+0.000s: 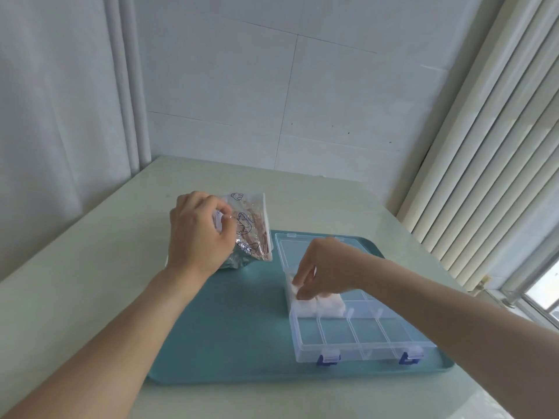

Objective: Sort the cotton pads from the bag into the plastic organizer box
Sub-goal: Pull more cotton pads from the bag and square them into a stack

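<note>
A clear printed plastic bag (252,231) stands at the far left corner of the teal tray (230,328). My left hand (198,234) grips the bag's upper edge, fingers curled round it. To the right lies the clear plastic organizer box (357,334), its lid open flat behind it and blue latches at its near edge. My right hand (323,269) hovers over the box's left middle compartments and pinches a white cotton pad (292,286). More cotton pads (320,306) fill two compartments just below the hand. The near row of compartments holds nothing.
The tray lies on a pale table (90,261) that runs to a white wall at the back. A curtain hangs at the left, and vertical blinds (490,176) with a window sill stand close at the right.
</note>
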A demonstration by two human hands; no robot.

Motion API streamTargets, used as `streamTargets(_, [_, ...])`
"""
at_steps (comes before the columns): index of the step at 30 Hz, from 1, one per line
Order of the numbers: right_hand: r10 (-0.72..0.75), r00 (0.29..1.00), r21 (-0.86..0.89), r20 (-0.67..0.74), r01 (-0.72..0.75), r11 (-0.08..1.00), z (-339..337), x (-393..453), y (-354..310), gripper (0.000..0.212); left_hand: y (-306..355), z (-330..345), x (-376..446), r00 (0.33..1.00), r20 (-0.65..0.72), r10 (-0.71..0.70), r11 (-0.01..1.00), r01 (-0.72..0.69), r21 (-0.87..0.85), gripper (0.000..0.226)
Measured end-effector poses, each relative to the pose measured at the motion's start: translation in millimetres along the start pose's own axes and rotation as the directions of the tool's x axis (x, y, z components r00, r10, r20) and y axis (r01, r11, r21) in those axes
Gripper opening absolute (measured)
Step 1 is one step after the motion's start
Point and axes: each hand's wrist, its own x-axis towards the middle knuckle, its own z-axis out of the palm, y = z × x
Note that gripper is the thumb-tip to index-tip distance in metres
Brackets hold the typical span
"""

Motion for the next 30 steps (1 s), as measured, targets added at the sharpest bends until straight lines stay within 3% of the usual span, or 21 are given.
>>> streamTargets(3, [0.008,1.0,0.045,-0.015,-0.008,0.999,-19,0,3,0.019,0,-2,-1,0.997,0.027,-0.074,0.996,0.072,0.056,0.029])
streamTargets(6, [0.047,0.968,0.236,-0.247,0.014,0.972,-37,13,11,0.016,-3,0,-2,0.975,0.07,-0.211,0.965,0.196,0.175,0.032])
streamTargets(9, [0.127,0.939,0.591,-0.321,0.094,0.801,-43,38,9,0.01,-8,1,-1,0.932,0.168,-0.322,0.927,0.275,0.255,0.043])
streamTargets(11, [0.143,0.945,0.703,-0.295,0.113,0.702,-38,58,2,0.015,-13,2,0,0.906,0.248,-0.343,0.93,0.292,0.222,0.045])
streamTargets(14, [0.12,0.969,0.739,-0.216,0.082,0.668,-24,84,-10,0.03,-18,-1,3,0.905,0.274,-0.324,0.946,0.3,0.127,0.036])
streamTargets(18, [0.104,0.99,0.704,-0.09,-0.011,0.711,-6,100,-22,0.047,-19,-4,3,0.887,0.277,-0.369,0.929,0.353,0.109,0.029])
streamTargets(22, [0.073,0.996,0.744,-0.052,-0.011,0.668,-5,104,-32,0.027,-22,-3,5,0.869,0.291,-0.4,0.917,0.383,0.116,0.026])
streamTargets(24, [0.077,0.997,0.771,-0.029,-0.027,0.636,-5,105,-37,0.034,-29,-2,8,0.85,0.3,-0.433,0.9,0.426,0.092,0.024])
streamTargets(27, [0.121,0.989,0.758,-0.08,-0.018,0.652,-4,105,-43,0.02,-38,-1,9,0.815,0.334,-0.474,0.875,0.478,0.075,0.023])
streamTargets(30, [0.149,0.977,0.77,-0.15,0.021,0.638,-1,108,-42,0.021,-40,-1,10,0.786,0.348,-0.511,0.851,0.52,0.075,0.02])
